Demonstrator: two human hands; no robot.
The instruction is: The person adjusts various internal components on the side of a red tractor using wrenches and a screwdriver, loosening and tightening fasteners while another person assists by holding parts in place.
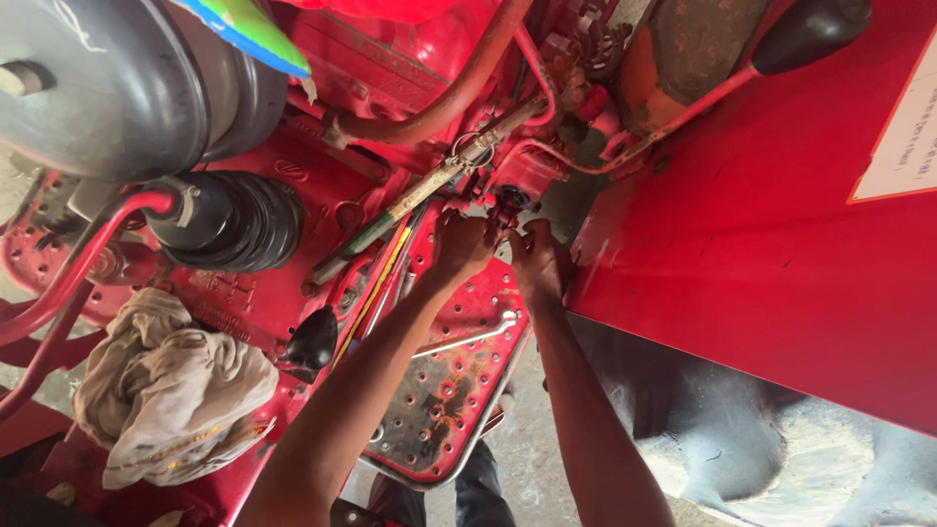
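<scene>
1. The left hand (461,244) and right hand (539,259) are closing together on a small dark fitting (509,202) just above their fingertips — the left seems to be pinching it, though the view is too blurred to be sure; whether the right is gripping or only bracing cannot be told.
2. The fitting is sitting amid tight red pipes (547,156); a slipping finger could be jamming against them.
3. Below the wrists, the perforated footplate (444,390) is looking rusty and oily — a dropped part could be rolling off.

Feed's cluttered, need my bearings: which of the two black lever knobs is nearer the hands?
The lower knob, beside the left forearm near the crumpled rag. The other knob sits at the top right, farther from both hands.
</scene>
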